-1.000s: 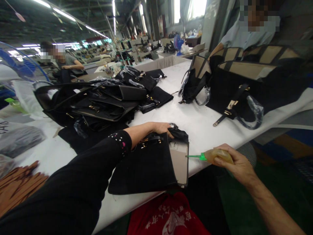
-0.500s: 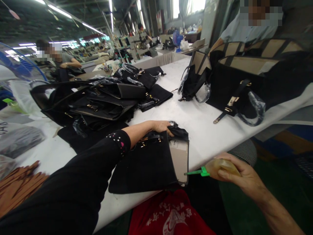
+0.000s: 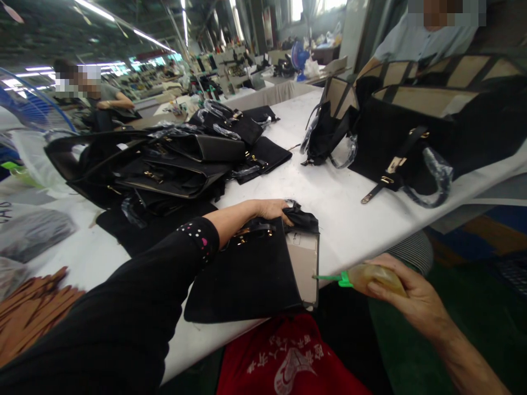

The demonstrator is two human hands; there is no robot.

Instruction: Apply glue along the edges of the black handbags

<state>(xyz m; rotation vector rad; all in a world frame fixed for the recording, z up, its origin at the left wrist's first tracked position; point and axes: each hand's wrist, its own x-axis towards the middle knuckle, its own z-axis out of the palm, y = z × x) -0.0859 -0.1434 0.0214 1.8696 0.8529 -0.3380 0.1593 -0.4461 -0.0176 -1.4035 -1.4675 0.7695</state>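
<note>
A black handbag lies on its side at the table's front edge, its beige inner board facing right. My left hand is closed at the bag's upper end, holding bunched black fabric back from the board; some of its fingers are hidden. In my right hand is a squeeze glue bottle of yellowish liquid, gripped round its body and tilted flat. Its thin green nozzle points left, with the tip at the right edge of the board.
Black handbags are piled at the left back of the white table. Larger open bags stand at the right, with a person behind them. Brown strips and plastic bags lie at the left.
The bottle's nozzle tip has moved up along the board's right edge, away from the lower corner. My left hand keeps its hold on the fabric.
</note>
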